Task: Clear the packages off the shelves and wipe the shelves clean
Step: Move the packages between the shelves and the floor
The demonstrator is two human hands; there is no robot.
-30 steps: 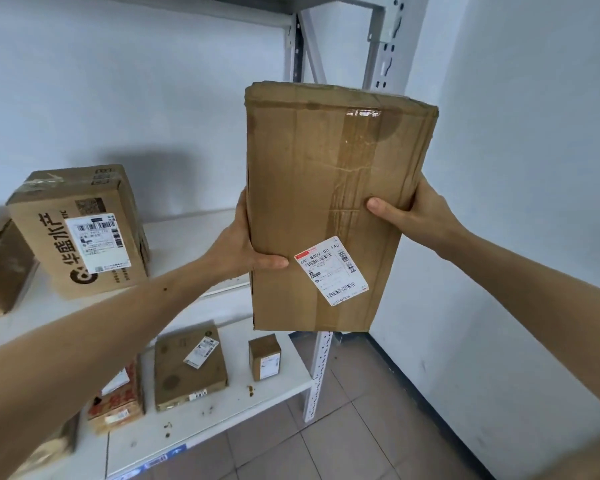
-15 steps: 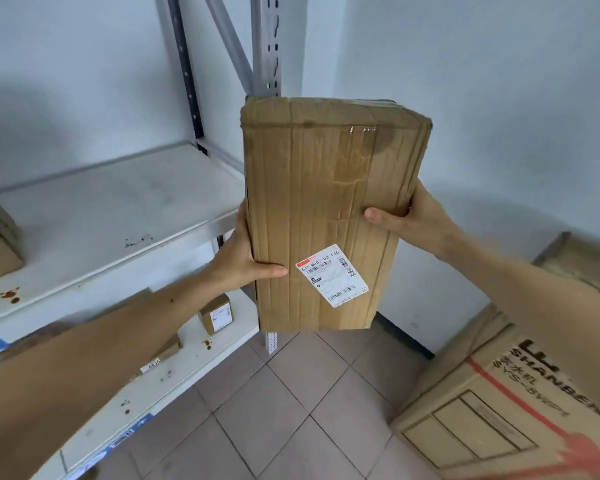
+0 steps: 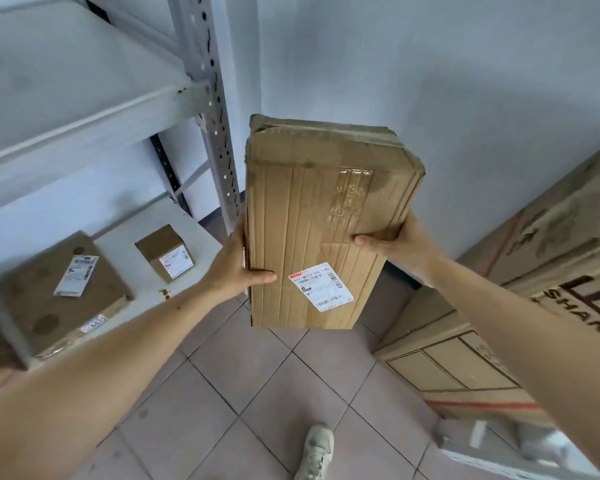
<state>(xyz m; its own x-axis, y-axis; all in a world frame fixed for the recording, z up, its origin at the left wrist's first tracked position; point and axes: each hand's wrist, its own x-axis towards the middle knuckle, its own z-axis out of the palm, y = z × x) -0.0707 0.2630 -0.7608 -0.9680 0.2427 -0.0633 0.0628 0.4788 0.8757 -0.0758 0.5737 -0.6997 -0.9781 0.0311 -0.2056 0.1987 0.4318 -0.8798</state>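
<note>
A tall brown cardboard package (image 3: 312, 216) with tape and a white shipping label hangs in the air above the tiled floor, right of the shelf unit. My left hand (image 3: 234, 265) grips its left edge, thumb across the front. My right hand (image 3: 395, 244) grips its right edge, thumb on the front too. The white upper shelf (image 3: 59, 95) at the left is bare. On the lower shelf (image 3: 142, 292) lie a flat brown package (image 3: 42, 306) with a label and a small cube-shaped box (image 3: 165, 252).
A perforated grey shelf post (image 3: 212, 109) stands just left of the held package. Large printed cartons (image 3: 492, 348) are stacked on the floor at the right against the white wall. My shoe (image 3: 316, 448) shows on the grey tiles below.
The package has come off the shelf side and swung right and down, away from the shelves. The view has dropped toward the floor; the cartons on the right have come into sight.
</note>
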